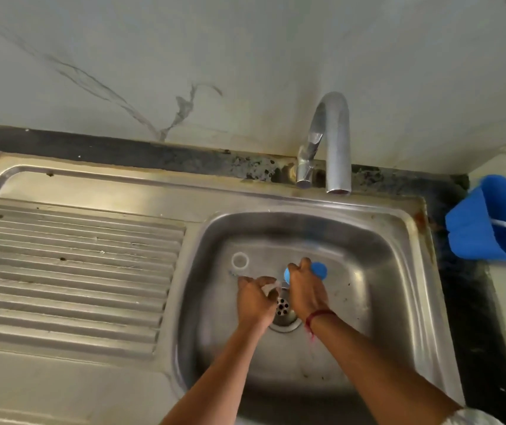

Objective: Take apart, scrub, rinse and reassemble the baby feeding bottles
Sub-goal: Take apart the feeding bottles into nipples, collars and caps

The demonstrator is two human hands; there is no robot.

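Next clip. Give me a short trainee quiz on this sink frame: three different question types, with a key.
1. True or false: the blue tub stands inside the sink basin.
2. The right hand grips a part coloured: A red, B blue, C yellow.
3. Fill in (touching / apart from): the clear ring lies on the basin floor, ___ the left hand.
Key: 1 false, it stands on the counter right of the sink; 2 B; 3 apart from.
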